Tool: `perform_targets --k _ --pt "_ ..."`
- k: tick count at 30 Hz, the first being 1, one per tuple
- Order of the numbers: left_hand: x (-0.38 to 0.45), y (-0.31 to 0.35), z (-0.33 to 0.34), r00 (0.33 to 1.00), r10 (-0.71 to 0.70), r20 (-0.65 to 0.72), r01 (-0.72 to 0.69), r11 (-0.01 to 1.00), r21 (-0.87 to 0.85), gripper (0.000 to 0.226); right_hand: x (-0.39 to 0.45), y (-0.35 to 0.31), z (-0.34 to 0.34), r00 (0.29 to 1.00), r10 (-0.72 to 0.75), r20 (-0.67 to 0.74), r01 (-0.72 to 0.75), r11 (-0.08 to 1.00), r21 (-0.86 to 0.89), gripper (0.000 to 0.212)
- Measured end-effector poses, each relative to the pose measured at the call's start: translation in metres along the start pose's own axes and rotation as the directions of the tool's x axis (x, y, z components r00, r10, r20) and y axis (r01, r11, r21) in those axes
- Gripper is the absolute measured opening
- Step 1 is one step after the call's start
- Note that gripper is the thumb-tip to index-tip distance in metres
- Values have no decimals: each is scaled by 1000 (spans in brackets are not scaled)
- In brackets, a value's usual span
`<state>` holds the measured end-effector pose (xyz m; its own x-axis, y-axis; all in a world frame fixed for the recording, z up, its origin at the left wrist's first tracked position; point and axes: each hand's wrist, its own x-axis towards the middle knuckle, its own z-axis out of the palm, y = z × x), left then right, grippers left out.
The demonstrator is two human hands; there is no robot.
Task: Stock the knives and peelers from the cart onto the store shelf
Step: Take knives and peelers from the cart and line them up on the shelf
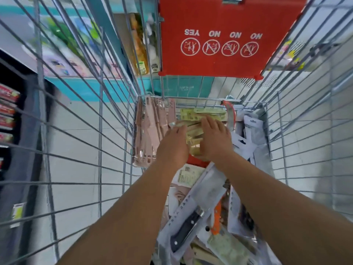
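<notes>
I look down into a wire shopping cart (107, 131). Both arms reach to its far end. My left hand (172, 144) and my right hand (214, 139) lie on a stack of pale green packaged knives or peelers (193, 131). The right hand's fingers rest over the top of the stack; the left hand touches its left edge, with its grip hidden. Pink packaged pieces (150, 131) stand to the left of the stack. A packaged cleaver with a black handle (193, 213) lies nearer me, between my forearms.
A red child-seat flap (219, 37) with warning icons hangs at the cart's far end. White and grey knife packs (252, 134) fill the right side. An orange-handled tool (217, 217) lies by the cleaver. Store shelves (7, 111) stand at left beyond the wire.
</notes>
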<state>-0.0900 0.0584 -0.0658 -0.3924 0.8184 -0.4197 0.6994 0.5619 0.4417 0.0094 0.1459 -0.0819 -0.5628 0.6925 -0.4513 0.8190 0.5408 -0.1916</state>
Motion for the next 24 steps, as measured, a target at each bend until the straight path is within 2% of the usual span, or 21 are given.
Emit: perform_targets --k 2,5,8,11,13,15,17,20,22,24 --pt "-7 0 4 1000 15 -13 -15 999 31 45 -10 8 3 1000 -7 -8 7 1000 -5 76" --pt "-35 3 18 1000 17 19 -16 999 -43 45 -36 13 8 992 46 -115 -43 999 29 68" --pt "-63 8 36 990 24 140 -29 999 30 75 -64 14 14 975 207 -79 -199 975 98 69" --pt "-85 19 53 976 -15 219 -10 994 110 100 -81 18 20 975 220 -19 -214 962 169 72" --pt "-95 27 60 982 -31 189 8 993 121 95 -84 18 19 984 174 -24 -162 952 258 71" --pt "-101 30 63 989 -63 136 54 996 67 87 -87 17 17 980 182 -82 -156 954 256 69" --pt "-103 31 62 980 -128 154 132 991 -15 84 -92 19 11 948 290 -130 -258 941 221 70" --pt "-106 30 59 947 -268 178 287 953 -93 78 -103 29 5 852 524 -25 -505 832 228 72" --pt "-109 30 56 926 -326 191 355 923 -150 77 -111 36 4 807 590 33 -584 786 203 74" --pt "-110 27 54 911 -357 207 393 905 -165 81 -115 45 3 800 598 40 -597 790 140 74"
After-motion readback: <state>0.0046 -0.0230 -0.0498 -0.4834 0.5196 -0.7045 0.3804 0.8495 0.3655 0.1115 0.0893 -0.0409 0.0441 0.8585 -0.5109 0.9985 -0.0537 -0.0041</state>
